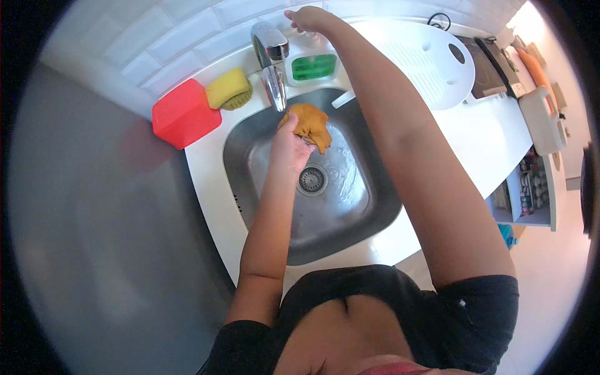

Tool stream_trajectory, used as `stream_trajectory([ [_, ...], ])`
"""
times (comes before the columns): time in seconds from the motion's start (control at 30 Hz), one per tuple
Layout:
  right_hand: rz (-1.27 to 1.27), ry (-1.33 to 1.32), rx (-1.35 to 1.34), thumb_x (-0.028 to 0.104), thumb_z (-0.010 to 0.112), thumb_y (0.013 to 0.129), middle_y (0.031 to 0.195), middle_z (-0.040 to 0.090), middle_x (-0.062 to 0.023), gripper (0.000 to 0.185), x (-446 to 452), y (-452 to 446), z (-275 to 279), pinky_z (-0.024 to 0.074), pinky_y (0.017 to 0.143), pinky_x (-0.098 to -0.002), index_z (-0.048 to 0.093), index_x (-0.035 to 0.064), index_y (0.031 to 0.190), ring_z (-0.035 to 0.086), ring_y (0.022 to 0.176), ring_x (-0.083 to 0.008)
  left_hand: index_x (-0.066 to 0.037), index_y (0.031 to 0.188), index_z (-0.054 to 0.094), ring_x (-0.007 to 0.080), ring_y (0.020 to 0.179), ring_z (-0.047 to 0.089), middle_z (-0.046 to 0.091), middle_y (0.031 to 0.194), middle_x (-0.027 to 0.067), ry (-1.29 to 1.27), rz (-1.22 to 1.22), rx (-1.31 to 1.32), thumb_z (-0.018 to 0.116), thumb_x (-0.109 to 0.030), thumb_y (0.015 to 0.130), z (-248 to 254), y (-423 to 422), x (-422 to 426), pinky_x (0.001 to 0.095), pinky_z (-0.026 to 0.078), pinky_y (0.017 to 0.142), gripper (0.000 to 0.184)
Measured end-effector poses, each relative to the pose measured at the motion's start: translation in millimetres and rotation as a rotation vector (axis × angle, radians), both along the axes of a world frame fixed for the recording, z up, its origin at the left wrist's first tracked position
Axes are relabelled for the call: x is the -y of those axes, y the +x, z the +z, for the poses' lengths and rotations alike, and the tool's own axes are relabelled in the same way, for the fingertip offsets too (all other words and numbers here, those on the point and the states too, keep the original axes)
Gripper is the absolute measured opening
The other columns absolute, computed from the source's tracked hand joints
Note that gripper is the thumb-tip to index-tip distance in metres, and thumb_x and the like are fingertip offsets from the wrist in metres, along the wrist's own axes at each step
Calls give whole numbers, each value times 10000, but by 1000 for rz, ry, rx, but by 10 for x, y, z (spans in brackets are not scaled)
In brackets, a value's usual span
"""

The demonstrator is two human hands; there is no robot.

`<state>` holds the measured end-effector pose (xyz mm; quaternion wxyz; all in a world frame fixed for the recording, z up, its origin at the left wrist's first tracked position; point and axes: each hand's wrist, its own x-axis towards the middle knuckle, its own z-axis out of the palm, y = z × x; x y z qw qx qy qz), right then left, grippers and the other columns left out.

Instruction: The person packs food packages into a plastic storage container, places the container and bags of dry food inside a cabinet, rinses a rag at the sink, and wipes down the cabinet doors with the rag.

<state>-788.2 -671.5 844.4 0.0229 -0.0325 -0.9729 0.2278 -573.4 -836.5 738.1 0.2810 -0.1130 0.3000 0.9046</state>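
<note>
My left hand [294,145] holds a crumpled mustard-yellow cloth [309,124] over the steel sink [337,225], just below the spout of the chrome faucet [273,75]. Part of the cloth hangs past my fingers above the drain [312,179]. My right arm reaches across to the tiled wall, and my right hand [306,20] is behind and to the right of the faucet. Its fingers look curled, and whatever they hold, if anything, is hidden. Under that hand stands a clear object, partly covered. Beside the faucet is a clear container with green contents [314,67].
Left of the faucet are a yellow sponge [227,89] and a red container [186,114]. A white drainboard [431,69] lies on the right counter behind my arm. Farther right are a hob [484,72], a beige jug [542,122] and an open drawer [528,187].
</note>
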Motion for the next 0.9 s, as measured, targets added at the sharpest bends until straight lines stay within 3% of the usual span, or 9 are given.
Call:
stream_trajectory([
  [0.03,-7,0,10,538,327,896,1279,492,-149,573,-5,88,26,309,992,-461,528,120,1233,460,1188,-311,-113,1232,365,305,1098,481,468,1205,133,29,-8,-14,464,-272,927,-7,-13,3,559,358,902,358],
  [0.1,-18,82,11,470,356,908,1159,557,-201,543,35,299,133,387,934,-435,574,26,1132,516,1101,-329,-112,1260,348,308,1111,473,450,1234,137,61,-10,-13,424,-313,943,0,-2,-25,567,340,923,383],
  [0.2,-79,28,75,497,325,914,1235,516,-180,576,128,575,295,383,947,-416,571,29,1143,496,1138,-322,-123,1265,352,301,1135,453,431,1259,131,116,-11,-26,367,-353,958,49,2,-109,572,316,949,384],
  [0.57,-94,47,-13,482,332,914,1178,559,-168,545,143,647,256,409,916,-422,590,45,1112,529,1091,-326,-140,1318,353,308,1234,387,401,1337,106,71,10,-12,335,-418,951,18,23,-161,552,279,1008,461],
  [0.8,-83,44,-39,465,335,917,1165,564,-178,531,177,621,281,410,907,-428,592,36,1098,535,1077,-328,-210,1333,352,309,1228,395,394,1349,87,-14,6,-62,362,-366,952,-66,111,-156,579,312,971,412],
  [0.83,-79,46,-39,465,335,917,1165,564,-178,531,175,609,238,410,907,-428,592,36,1098,535,1077,-328,-220,1341,341,297,1205,415,404,1335,78,17,4,-49,381,-307,950,-78,118,-165,570,318,957,402],
  [0.9,-187,4,-18,524,331,899,1232,538,-125,543,195,609,140,329,965,-455,565,130,1191,501,1147,-292,-231,1350,331,285,1181,436,413,1322,69,46,4,-44,401,-247,949,-72,122,-149,560,323,943,407],
])
